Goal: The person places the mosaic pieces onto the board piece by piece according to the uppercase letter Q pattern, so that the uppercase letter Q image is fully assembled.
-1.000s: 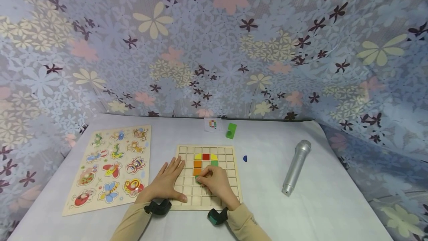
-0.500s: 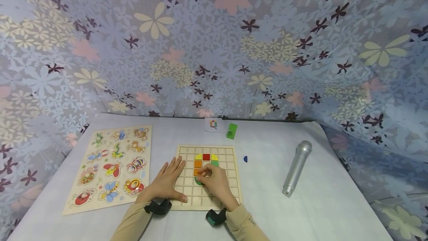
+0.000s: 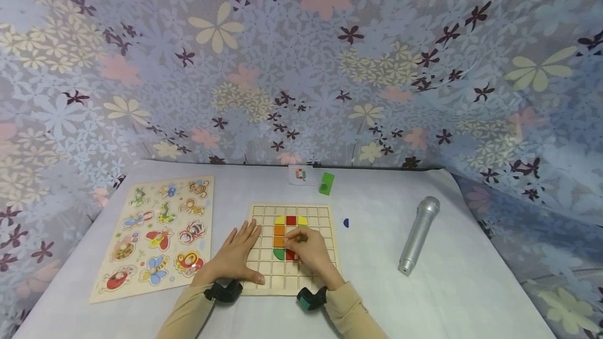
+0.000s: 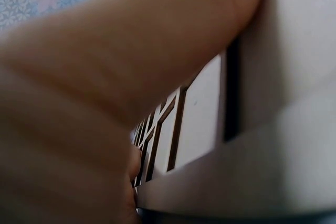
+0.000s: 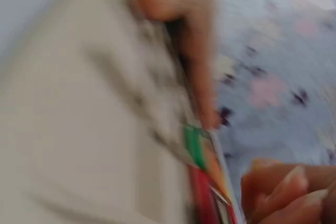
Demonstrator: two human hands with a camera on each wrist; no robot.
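My left hand (image 3: 234, 255) lies spread with its fingertips and thumb on the left side of a wooden grid board (image 3: 278, 282). In the left wrist view, part of that hand (image 4: 157, 40) fills the foreground. My right hand (image 3: 310, 251) hovers over the board's middle, fingers loosely curled; in the right wrist view its fingers (image 5: 294, 198) show no piece between them. A green quarter-round piece (image 3: 279, 254) sits below two orange squares (image 3: 279, 241). Beside it, a red square (image 3: 289, 256) is partly covered by my right hand. At the top, another red square (image 3: 291, 220) lies between two yellow quarter-rounds (image 3: 280, 220).
An insect peg puzzle (image 3: 157, 218) lies at the left. Behind the board are a small pattern card (image 3: 300, 175) and a green block (image 3: 326, 184). A dark blue half-round piece (image 3: 346, 223) lies to the right, with a silver microphone (image 3: 419, 234) farther right.
My right hand has let go of the green quarter-round and drawn back to the right, uncovering it and part of the lower red square. My left hand has stayed in place.
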